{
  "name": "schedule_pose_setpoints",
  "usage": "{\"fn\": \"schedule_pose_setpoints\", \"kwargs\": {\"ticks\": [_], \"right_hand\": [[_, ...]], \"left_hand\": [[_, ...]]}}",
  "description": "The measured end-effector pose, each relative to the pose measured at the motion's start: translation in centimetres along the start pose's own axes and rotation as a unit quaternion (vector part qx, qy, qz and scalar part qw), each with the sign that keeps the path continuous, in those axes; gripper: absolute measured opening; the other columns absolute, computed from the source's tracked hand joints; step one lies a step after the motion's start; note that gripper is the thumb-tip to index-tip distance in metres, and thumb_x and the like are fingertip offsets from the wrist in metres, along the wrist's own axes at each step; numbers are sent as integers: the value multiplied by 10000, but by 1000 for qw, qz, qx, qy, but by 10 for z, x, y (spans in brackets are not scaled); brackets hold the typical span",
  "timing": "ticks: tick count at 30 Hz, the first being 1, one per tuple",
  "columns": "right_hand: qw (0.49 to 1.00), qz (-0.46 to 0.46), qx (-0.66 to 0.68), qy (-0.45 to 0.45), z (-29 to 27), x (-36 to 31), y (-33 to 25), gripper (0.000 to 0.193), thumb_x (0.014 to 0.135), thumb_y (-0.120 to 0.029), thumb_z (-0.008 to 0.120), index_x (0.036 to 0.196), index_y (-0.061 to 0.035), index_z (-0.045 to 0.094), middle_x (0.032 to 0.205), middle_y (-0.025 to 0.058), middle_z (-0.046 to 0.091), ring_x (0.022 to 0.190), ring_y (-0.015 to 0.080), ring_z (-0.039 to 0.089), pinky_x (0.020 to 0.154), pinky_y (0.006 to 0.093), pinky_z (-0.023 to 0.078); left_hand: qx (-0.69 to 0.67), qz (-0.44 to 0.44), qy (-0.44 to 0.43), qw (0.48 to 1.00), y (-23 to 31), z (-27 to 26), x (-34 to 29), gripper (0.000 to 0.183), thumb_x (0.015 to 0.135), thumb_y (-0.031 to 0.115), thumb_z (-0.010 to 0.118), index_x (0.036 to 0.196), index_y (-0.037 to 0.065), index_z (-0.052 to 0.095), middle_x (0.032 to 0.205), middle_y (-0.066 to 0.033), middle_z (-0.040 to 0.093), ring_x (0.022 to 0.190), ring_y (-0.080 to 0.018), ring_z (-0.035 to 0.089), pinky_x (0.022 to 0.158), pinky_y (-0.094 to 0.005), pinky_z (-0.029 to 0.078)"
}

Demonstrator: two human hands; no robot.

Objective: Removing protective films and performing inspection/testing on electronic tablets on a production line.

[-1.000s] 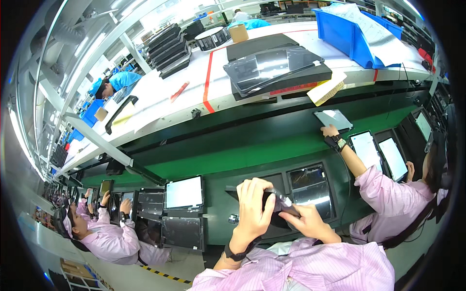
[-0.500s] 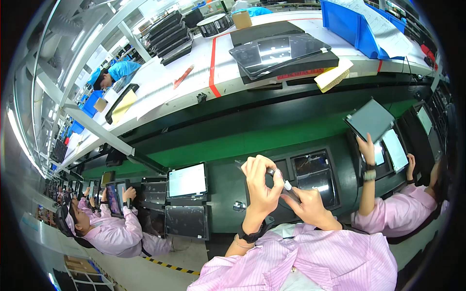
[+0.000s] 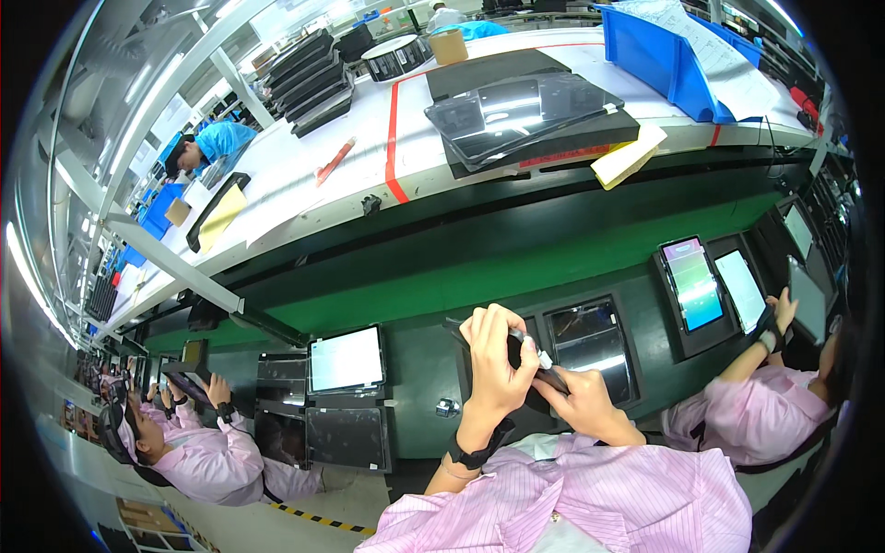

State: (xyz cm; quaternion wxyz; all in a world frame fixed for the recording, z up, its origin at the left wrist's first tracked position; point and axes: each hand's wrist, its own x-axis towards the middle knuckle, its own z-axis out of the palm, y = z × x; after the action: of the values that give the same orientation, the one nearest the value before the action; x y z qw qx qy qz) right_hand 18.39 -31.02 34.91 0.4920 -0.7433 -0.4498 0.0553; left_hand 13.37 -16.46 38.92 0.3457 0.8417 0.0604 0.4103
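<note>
A thin dark object, seen nearly edge-on, is held in front of my chest; its kind is hard to make out. My left hand is closed at its upper side, with fingers curled and thumb pressed in. My right hand grips its lower right end between thumb and fingers. A small white piece shows between the two hands. Part of the object lies hidden behind my left fingers. Beyond my hands, a dark tray on the green bench holds black glossy panels.
Left on the bench are a lit tablet, dark panels and a small shiny item. Right, a co-worker's hand holds a grey tablet near lit tablets. The upper shelf carries a tablet and blue bin.
My hands keep their grip, and the object has tilted slightly. The co-worker on the right has moved the grey tablet rightward, exposing a colourful lit screen. The view has shifted slightly.
</note>
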Motion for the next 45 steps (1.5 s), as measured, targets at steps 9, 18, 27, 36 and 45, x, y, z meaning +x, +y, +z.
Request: {"fn": "schedule_pose_setpoints", "kwargs": {"ticks": [9,18,27,36,45], "right_hand": [[999,-11,-2,37,-5,7,13,138,801,-133,672,830,-3,636,561,138,568,455,278,569,420,338,411],[999,3,-6,47,-8,11,20,155,806,-140,668,772,1,614,550,150,562,452,285,567,420,344,411],[999,12,-3,51,-6,15,23,165,806,-136,667,762,10,603,556,151,573,456,280,579,420,346,416],[999,14,-9,45,-7,17,26,154,807,-121,666,781,20,612,553,149,571,444,274,571,417,337,410],[999,12,-16,43,-7,20,31,152,806,-124,667,810,22,627,564,152,578,455,280,578,421,335,415]], "left_hand": [[-3,23,6,1000,-1,16,16,152,721,179,517,752,44,453,724,-80,426,707,-241,399,726,-348,284],[-18,14,-20,1000,-6,24,22,152,679,133,547,775,41,475,740,-86,430,731,-257,414,768,-370,287],[-23,11,-28,999,-12,28,26,152,685,130,545,780,39,470,746,-93,428,737,-266,411,770,-373,286],[-27,-2,-34,999,-16,31,27,142,687,122,540,779,39,472,744,-93,427,737,-262,411,769,-369,287],[-29,-3,-34,999,-20,34,29,139,687,109,543,784,39,472,748,-89,430,739,-258,416,767,-368,286]]}}
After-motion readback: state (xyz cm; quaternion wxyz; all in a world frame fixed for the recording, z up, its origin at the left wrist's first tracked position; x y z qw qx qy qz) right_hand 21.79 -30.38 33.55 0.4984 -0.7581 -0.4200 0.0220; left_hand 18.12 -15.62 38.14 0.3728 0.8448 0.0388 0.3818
